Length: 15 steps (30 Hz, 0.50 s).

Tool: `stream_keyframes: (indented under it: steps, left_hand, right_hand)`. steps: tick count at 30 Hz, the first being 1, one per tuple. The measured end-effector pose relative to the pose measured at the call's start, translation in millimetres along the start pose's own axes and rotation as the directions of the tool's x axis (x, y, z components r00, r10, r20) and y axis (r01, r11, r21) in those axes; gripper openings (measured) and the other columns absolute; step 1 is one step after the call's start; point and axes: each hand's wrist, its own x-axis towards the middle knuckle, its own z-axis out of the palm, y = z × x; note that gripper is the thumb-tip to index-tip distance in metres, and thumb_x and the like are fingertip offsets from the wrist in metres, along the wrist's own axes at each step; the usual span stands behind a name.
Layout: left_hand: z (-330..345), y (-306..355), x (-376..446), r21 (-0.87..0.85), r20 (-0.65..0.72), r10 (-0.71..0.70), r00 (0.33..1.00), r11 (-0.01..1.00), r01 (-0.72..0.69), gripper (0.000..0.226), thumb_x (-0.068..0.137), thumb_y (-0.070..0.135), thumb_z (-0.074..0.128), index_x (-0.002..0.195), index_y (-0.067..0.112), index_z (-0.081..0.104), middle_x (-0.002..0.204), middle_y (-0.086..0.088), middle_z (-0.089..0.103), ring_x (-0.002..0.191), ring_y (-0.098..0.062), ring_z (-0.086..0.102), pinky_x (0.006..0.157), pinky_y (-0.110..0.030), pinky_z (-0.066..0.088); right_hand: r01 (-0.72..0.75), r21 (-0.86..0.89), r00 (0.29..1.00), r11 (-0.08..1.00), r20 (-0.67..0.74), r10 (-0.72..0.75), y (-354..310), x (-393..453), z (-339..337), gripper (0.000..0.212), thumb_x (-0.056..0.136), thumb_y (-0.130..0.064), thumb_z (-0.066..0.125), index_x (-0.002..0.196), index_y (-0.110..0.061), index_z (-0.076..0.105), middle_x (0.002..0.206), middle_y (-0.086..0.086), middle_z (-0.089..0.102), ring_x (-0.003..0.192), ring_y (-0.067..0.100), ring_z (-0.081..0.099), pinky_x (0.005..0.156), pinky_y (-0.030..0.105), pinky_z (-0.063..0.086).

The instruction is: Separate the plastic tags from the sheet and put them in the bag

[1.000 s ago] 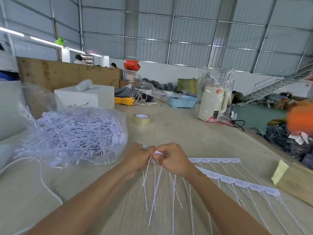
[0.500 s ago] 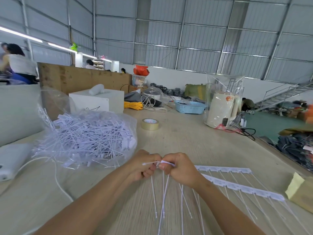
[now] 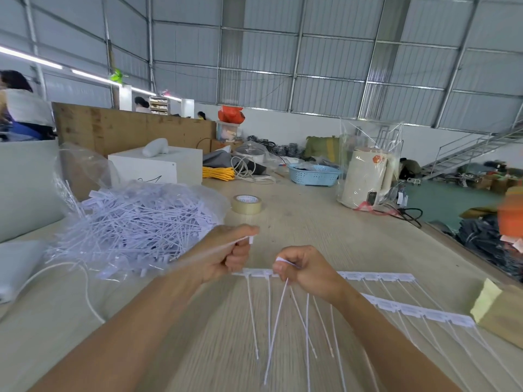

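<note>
Hands, joined half a second ago, have parted: left hand (image 3: 226, 254) pinches a freed tag (image 3: 245, 240) toward the bag (image 3: 135, 222) at ten o'clock; right hand (image 3: 304, 268) grips the sheet (image 3: 376, 276) on the desk (image 3: 325, 230).

Left hand (image 3: 226, 257) fisted, raised; right hand (image 3: 304, 271) pinched, lower, both forearms extended

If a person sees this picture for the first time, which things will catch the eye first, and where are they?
First, the two hands at the centre: the left hand pinches one white tag, and the right hand holds the sheet of tags on the table. Next, the clear bag heaped with loose white tags, on the left. Behind the hands lies a tape roll.
</note>
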Motion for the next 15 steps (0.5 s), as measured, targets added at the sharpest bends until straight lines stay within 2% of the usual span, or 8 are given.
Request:
stream_keyframes:
  steps: [3,6,8,11,15]
  left_hand:
    - [9.9,-11.9,0.1,0.289,-0.034,0.102,0.994,0.953,-0.089,0.034,0.089,0.023,0.062,0.058,0.011,0.055,0.046,-0.006,0.055,0.037,-0.012,0.049,0.039,-0.017,0.039]
    - [14.6,-24.0,2.4,0.261,-0.034,0.060,0.998,0.964,-0.049,0.020,0.089,0.024,0.063,0.078,0.007,0.065,0.057,-0.011,0.067,0.047,-0.015,0.063,0.046,-0.020,0.050]
    - [10.3,-25.4,5.6,0.222,-0.066,0.053,0.996,0.974,-0.037,0.017,0.089,0.024,0.062,0.085,0.007,0.065,0.059,-0.013,0.068,0.048,-0.014,0.064,0.045,-0.019,0.049]
    - [7.1,-28.4,6.6,0.327,-0.069,0.082,0.994,0.943,-0.056,0.018,0.093,0.021,0.057,0.090,0.004,0.062,0.057,-0.010,0.067,0.041,-0.009,0.055,0.040,-0.016,0.040]
    - [11.3,-31.2,4.2,0.435,-0.050,0.069,0.996,0.900,-0.040,0.022,0.097,0.014,0.050,0.081,0.002,0.058,0.053,-0.003,0.066,0.036,-0.004,0.046,0.037,-0.014,0.032]
  right_hand:
    - [-0.016,0.007,0.999,1.000,-0.049,0.016,-3.7,2.0,-0.8,0.018,0.091,-0.007,0.058,0.074,-0.008,0.065,0.066,0.003,0.055,0.049,0.000,0.048,0.052,0.017,0.042]
    - [-0.013,-0.096,0.998,0.995,-0.065,0.007,-5.7,1.8,-0.7,0.016,0.089,-0.009,0.061,0.084,0.005,0.065,0.069,0.008,0.052,0.049,-0.002,0.043,0.053,0.014,0.036]
    - [-0.028,-0.104,0.997,0.994,-0.069,0.021,-7.2,0.7,-2.5,0.016,0.089,-0.008,0.061,0.085,0.006,0.064,0.071,0.009,0.053,0.052,-0.001,0.044,0.057,0.018,0.036]
    - [-0.061,-0.099,0.998,0.993,0.005,0.062,-8.9,0.8,-4.6,0.013,0.091,-0.002,0.056,0.091,0.009,0.062,0.076,0.012,0.053,0.058,0.008,0.047,0.061,0.025,0.041]
    - [-0.073,-0.074,0.996,0.995,0.038,0.076,-10.2,-0.2,-1.7,0.011,0.089,0.005,0.054,0.093,0.007,0.063,0.077,0.005,0.054,0.048,-0.003,0.051,0.056,0.011,0.042]
